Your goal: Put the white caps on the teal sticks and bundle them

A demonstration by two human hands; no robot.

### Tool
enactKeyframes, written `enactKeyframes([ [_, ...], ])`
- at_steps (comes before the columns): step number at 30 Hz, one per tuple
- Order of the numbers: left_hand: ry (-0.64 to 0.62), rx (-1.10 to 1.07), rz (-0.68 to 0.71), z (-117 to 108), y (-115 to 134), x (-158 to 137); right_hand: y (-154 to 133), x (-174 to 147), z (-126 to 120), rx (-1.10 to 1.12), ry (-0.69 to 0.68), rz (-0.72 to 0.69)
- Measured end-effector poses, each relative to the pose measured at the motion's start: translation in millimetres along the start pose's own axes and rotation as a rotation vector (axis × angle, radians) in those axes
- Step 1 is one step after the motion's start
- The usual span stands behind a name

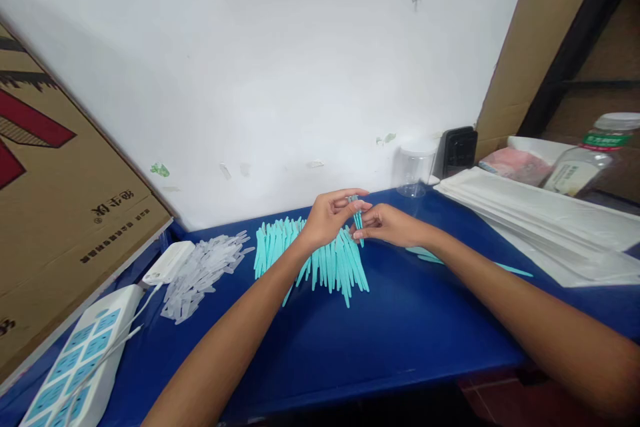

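Observation:
My left hand (335,215) is closed, its thumb and fingers pinching the upper ends of a few slim turquoise eyebrow razors (358,219). From the right, my right hand (383,223) grips the same small bunch lower down, fingers and thumb pressed together. The razors are held roughly upright, and fingers hide part of them. Below and left of my hands lies a wide pile of turquoise razors (333,267), partly covered by my left forearm. A heap of small translucent plastic covers (203,273) is farther left. Beneath my right forearm, several turquoise razors (424,255) lie on the table.
The blue table (320,347) meets a white wall. At left are a power strip (83,360), a white adapter (169,263) and a cardboard box (75,200). A clear jar (414,170), a black device (459,150), white plastic sleeves (540,220) and a bottle (583,167) stand right.

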State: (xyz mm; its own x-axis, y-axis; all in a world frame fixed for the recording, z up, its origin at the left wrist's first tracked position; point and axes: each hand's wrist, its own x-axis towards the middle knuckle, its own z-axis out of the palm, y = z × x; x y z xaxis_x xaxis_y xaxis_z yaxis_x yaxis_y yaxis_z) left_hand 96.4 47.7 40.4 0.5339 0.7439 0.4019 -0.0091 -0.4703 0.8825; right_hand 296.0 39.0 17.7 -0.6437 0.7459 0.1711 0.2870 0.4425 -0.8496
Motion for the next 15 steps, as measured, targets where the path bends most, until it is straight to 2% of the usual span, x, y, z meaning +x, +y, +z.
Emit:
enactKeyframes([
  [10,0.063,-0.082,-0.024,-8,8,0,-8,1,-1,0.111,0.053,-0.009],
  [13,0.086,-0.123,-0.051,-11,18,-5,-15,1,5,0.216,0.107,0.010],
  [15,0.093,-0.136,-0.075,-13,25,-14,-21,1,12,0.283,0.093,0.020],
])
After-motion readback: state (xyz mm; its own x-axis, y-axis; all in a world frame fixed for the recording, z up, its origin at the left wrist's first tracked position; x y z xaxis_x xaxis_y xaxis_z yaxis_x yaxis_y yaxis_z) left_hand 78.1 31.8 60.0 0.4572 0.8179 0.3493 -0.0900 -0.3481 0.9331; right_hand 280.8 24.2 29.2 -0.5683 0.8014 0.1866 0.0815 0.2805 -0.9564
